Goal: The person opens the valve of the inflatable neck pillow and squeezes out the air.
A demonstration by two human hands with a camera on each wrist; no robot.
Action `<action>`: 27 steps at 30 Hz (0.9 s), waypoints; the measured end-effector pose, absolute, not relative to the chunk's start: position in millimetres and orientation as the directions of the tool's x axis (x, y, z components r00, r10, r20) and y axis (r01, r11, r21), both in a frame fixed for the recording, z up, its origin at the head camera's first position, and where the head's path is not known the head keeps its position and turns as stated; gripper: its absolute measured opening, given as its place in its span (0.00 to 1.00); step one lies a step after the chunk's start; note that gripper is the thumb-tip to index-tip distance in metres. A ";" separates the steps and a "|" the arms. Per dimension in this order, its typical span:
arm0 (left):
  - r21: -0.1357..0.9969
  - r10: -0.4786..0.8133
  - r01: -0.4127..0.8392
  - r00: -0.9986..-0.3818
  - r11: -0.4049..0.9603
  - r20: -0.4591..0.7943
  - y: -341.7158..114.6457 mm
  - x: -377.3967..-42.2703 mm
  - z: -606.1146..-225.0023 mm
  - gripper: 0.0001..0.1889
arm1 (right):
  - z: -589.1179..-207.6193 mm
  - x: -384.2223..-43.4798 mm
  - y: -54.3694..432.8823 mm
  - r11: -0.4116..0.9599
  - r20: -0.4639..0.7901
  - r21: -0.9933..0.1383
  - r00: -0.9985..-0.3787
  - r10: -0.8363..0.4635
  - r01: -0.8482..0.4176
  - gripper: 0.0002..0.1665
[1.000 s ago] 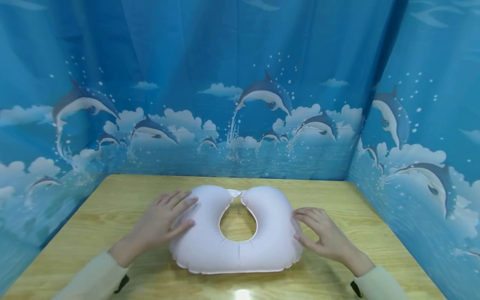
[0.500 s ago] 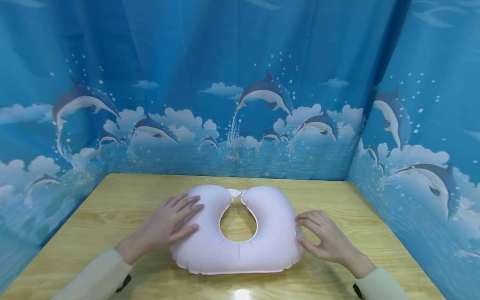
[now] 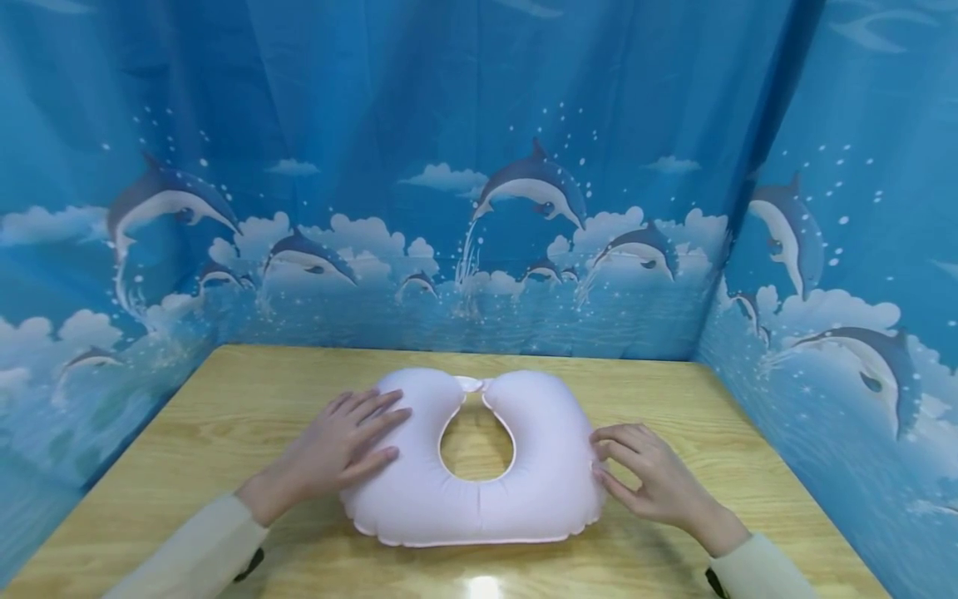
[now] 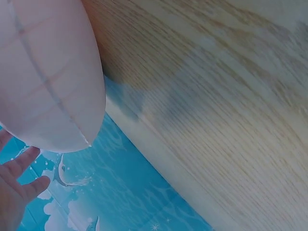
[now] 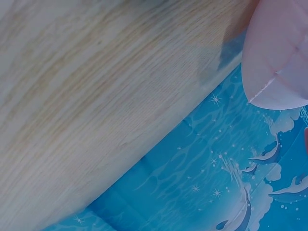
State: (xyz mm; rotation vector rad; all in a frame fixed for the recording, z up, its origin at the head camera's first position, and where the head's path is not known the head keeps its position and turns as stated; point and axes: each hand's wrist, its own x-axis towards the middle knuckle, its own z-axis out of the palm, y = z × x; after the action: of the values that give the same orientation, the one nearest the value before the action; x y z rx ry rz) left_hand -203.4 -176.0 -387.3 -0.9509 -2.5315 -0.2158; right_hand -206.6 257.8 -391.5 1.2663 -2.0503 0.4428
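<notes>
A pale pink, inflated U-shaped neck pillow [image 3: 479,509] lies on the table, its two rounded ends pointing away and joined by a small white strap [image 3: 470,383]. My left hand [image 3: 329,445] rests on the pillow's left arm with fingers spread and straight. On the opposite side, my right hand [image 3: 654,474] pinches the pillow's right edge between bent fingers and thumb; what lies right between the fingertips is hidden. The left wrist view catches the pillow's puffy side [image 4: 53,77] with left fingers [image 4: 21,166] below it. In the right wrist view the pillow [image 5: 279,57] shows its seam.
The light wood-grain table [image 3: 247,399] extends around the pillow. Blue curtains [image 3: 374,125] printed with dolphins and clouds enclose it behind and at both sides. A light glare [image 3: 482,587] shows on the table's near part.
My left hand has moved slightly right, farther onto the pillow's left arm. The right hand has shifted slightly right and its fingertips and thumb have drawn closer together. The pillow stays put.
</notes>
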 end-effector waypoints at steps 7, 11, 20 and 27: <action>0.003 0.581 0.647 -0.688 0.763 0.434 -175.5 -203.5 -387.3 0.28 | -391.6 -206.6 258.6 0.473 0.704 0.053 -0.303 -0.643 -0.880 0.11; 0.005 0.578 0.643 -0.692 0.766 0.433 -175.5 -204.5 -388.4 0.28 | -392.3 -206.8 259.1 0.482 0.705 0.047 -0.313 -0.636 -0.875 0.11; 0.016 0.569 0.634 -0.704 0.773 0.424 -174.8 -206.5 -387.5 0.28 | -394.8 -210.1 261.6 0.482 0.690 -0.036 -0.371 -0.621 -0.875 0.05; 0.033 0.567 0.636 -0.710 0.771 0.419 -174.9 -210.7 -387.8 0.28 | -398.0 -212.8 262.8 0.474 0.688 -0.104 -0.407 -0.600 -0.874 0.07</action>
State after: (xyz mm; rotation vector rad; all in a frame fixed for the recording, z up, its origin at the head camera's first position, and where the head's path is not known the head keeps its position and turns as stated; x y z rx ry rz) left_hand -210.7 -174.9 -387.8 -0.9145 -2.5775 -0.2462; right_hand -212.8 262.8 -398.0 1.2170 -2.1449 0.6177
